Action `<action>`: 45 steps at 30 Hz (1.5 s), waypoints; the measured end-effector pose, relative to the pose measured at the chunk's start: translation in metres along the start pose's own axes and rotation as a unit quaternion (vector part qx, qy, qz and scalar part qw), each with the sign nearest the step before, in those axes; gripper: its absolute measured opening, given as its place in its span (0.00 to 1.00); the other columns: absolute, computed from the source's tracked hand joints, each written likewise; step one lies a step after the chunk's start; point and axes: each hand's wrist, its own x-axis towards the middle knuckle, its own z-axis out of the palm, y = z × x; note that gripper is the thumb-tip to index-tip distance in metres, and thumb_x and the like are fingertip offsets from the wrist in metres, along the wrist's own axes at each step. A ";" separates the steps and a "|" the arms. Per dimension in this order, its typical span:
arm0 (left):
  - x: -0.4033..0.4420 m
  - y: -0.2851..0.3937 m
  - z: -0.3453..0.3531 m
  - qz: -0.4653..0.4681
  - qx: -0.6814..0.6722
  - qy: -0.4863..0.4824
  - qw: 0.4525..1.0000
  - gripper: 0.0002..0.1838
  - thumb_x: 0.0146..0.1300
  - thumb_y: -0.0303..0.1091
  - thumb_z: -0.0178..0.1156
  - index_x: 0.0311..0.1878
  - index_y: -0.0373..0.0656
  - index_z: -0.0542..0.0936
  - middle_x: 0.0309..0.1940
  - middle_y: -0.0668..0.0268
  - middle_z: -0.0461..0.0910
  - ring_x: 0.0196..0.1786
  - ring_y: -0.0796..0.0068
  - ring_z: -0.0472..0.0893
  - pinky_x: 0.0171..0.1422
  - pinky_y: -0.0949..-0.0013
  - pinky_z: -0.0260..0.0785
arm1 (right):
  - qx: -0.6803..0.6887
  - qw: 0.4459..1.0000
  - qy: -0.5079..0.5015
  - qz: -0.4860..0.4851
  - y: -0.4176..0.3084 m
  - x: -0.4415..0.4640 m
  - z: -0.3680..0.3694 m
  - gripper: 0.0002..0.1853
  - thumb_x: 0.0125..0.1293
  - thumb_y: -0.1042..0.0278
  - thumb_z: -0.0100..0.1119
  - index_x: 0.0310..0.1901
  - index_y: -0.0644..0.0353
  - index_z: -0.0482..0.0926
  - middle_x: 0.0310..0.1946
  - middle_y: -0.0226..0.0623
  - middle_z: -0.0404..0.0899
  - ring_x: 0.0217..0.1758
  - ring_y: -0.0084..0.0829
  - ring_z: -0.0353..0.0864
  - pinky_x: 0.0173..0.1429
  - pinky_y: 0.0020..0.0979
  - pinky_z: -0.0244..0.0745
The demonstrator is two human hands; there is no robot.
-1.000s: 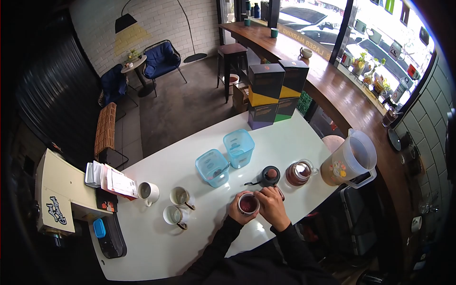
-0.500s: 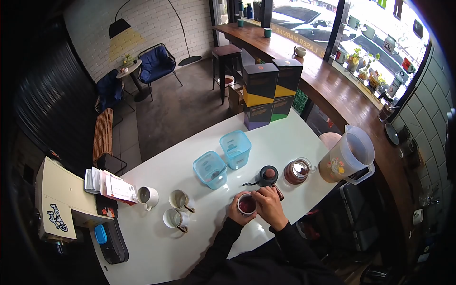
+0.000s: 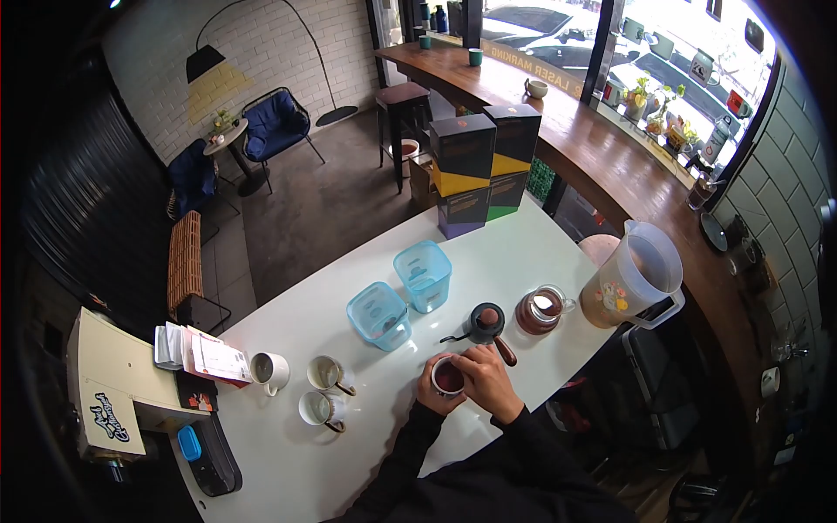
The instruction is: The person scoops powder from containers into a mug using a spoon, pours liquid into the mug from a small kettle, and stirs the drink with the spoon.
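Observation:
A small cup of dark red liquid [image 3: 448, 377] is near the front edge of the white table. My left hand [image 3: 430, 394] is wrapped round the cup's left side. My right hand [image 3: 490, 381] touches the cup's right rim with its fingers bent together; whether they pinch anything is hidden. Just beyond the hands stands a black kettle [image 3: 486, 321] with a thin spout and a brown handle. A glass pot of dark liquid [image 3: 538, 311] is to its right. Two blue translucent containers [image 3: 380, 315] [image 3: 424, 276] stand farther back.
Three mugs [image 3: 269, 372] [image 3: 326, 373] [image 3: 319, 408] stand on the left of the white table [image 3: 288, 471]. A large plastic pitcher [image 3: 629, 279] is at the right edge. Stacked dark boxes [image 3: 484, 166] stand at the back. A cream machine [image 3: 109, 383] and papers [image 3: 214, 356] are at the left.
The camera view has shifted, so the scene sits a little differently in the frame. My left hand still holds the cup, and my right fingers have moved slightly at its rim.

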 end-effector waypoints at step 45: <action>0.002 0.011 -0.003 -0.013 0.004 -0.006 1.000 0.44 0.39 0.37 0.81 0.62 0.41 0.72 0.53 0.57 0.81 0.56 0.62 0.82 0.61 0.61 0.76 | -0.039 0.999 -0.024 -0.013 -0.003 0.004 -0.003 0.14 0.50 0.79 0.61 0.41 0.60 0.82 0.29 0.36 0.76 0.37 0.39 0.76 0.48 0.38 0.68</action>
